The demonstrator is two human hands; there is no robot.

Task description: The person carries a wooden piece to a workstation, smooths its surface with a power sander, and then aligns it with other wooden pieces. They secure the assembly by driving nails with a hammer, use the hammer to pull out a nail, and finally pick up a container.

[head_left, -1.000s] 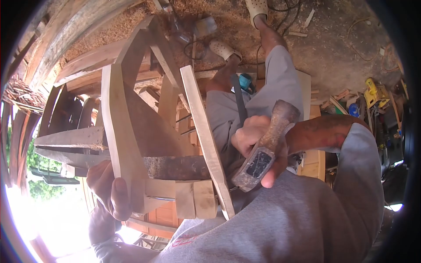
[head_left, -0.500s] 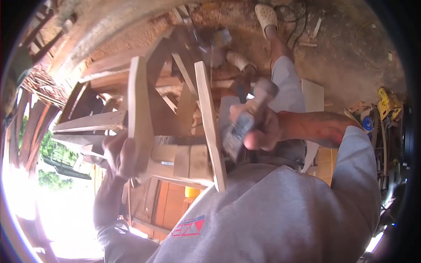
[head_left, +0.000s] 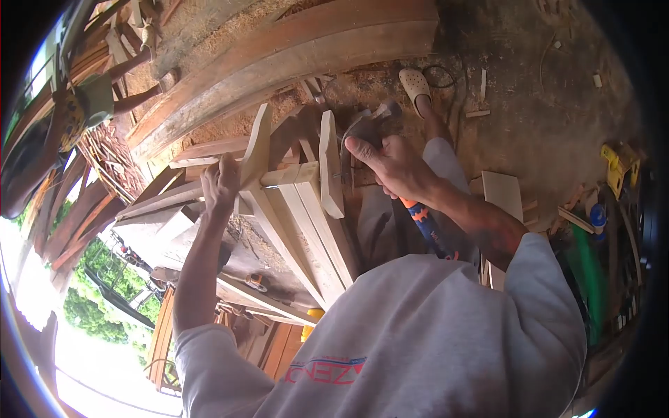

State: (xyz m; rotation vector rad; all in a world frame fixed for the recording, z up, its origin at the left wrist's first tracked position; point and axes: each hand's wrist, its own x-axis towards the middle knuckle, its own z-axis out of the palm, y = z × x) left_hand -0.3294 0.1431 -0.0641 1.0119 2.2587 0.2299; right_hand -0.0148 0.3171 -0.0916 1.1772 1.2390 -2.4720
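My right hand (head_left: 397, 166) is closed round a hammer, its dark metal head (head_left: 376, 120) raised just right of a pale wooden frame. The hammer's orange-and-blue handle (head_left: 425, 226) runs back below my hand. A short shaped board (head_left: 330, 167) forms the frame's near right side, beside the hammer head. Long pale planks (head_left: 306, 209) slope from it toward my chest. On the left, my left hand (head_left: 220, 182) grips the edge of the frame by its other shaped board (head_left: 256, 148); some fingertips are hidden.
A long curved timber (head_left: 300, 59) lies across the ground ahead. Another person (head_left: 90, 104) is at the far left, by a heap of sticks (head_left: 111, 160). Yellow and blue tools (head_left: 617, 167) and wood scraps lie at the right. A white board (head_left: 502, 195) is beside my leg.
The pale frame has shifted and turned, now showing its long planks. My right hand and the hammer have moved forward, away from my chest. My left hand has moved forward too.
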